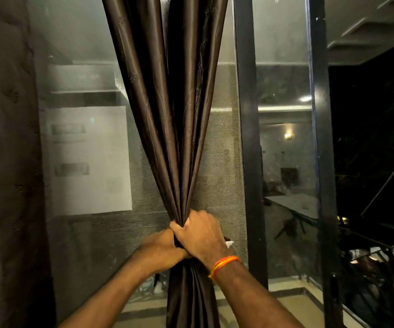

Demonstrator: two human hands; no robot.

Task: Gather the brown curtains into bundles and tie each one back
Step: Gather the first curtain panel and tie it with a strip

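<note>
Two curtains show against the night window. Largest is the glass and mesh screen [217, 166] behind everything, split by a dark window frame [248, 138] to the right of centre. At the far left edge hangs a second brown curtain [9, 150], loose and flat, with no tie visible on the part in view.

In the middle hangs the gathered brown curtain [179, 102], its folds fanning wide at the top and narrowing to a tight neck low in the scene, then falling straight down between the forearms.

Both hands meet at that neck. The right hand [203, 235], with an orange thread bracelet [223, 266] at the wrist, has its fingers curled shut around the bunched cloth from the right. The left hand [160, 247] sits just below and to the left, touching the right, its fingers also wrapped closed on the bundle. A small pale scrap [229, 244] pokes out beside the right hand; whether it is a tie cord cannot be told.

By my judgement, gathering of this curtain is done and the tying is either under way or about to begin. The left curtain appears still to need both steps.
</note>
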